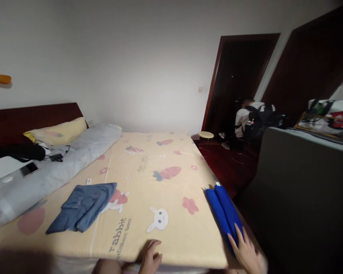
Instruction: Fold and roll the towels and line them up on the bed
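Observation:
Two bright blue rolls of cloth point(224, 209) lie side by side along the right edge of the bed. My right hand point(247, 249) rests on their near end, its fingers spread over the cloth. At the bed's front edge, my left hand point(151, 258) hovers near or touches the sheet with bent fingers apart and nothing in them. A grey-blue piece of folded cloth point(84, 205), with a small white tag, lies to the left on the sheet.
The bed point(148, 194) has a cream sheet with rabbit and carrot prints. A grey bundled quilt point(82, 152), yellow pillow point(60, 131) and phone point(29, 169) are at left. Right stand a dark panel point(297, 190), a stool point(205, 135) and a seated person point(241, 120).

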`<state>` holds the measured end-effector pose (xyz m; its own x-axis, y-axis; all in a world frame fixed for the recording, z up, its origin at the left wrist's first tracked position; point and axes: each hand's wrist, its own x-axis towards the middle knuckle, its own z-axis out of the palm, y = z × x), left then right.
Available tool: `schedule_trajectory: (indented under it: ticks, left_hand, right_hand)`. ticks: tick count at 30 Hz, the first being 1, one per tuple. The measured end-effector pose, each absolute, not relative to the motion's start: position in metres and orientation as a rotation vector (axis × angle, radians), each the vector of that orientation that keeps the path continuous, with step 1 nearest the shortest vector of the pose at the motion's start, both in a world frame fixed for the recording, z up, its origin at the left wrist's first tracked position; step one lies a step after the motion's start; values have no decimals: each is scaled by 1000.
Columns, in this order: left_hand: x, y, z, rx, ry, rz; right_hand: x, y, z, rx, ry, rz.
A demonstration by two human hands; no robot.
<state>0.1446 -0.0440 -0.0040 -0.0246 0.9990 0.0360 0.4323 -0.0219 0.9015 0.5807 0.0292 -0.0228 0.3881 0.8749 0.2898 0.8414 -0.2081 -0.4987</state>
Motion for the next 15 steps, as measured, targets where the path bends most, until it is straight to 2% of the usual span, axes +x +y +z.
schedule_trajectory:
  ticks: [7,15]
  left_hand:
    - [144,-42,-5,1569,1552,1064]
    - [141,-40,-15,1633,1563,1037]
  right_hand:
    - [584,33,-8,-2187,-1308,210]
    - [579,27,-16,-2205,-1314,230]
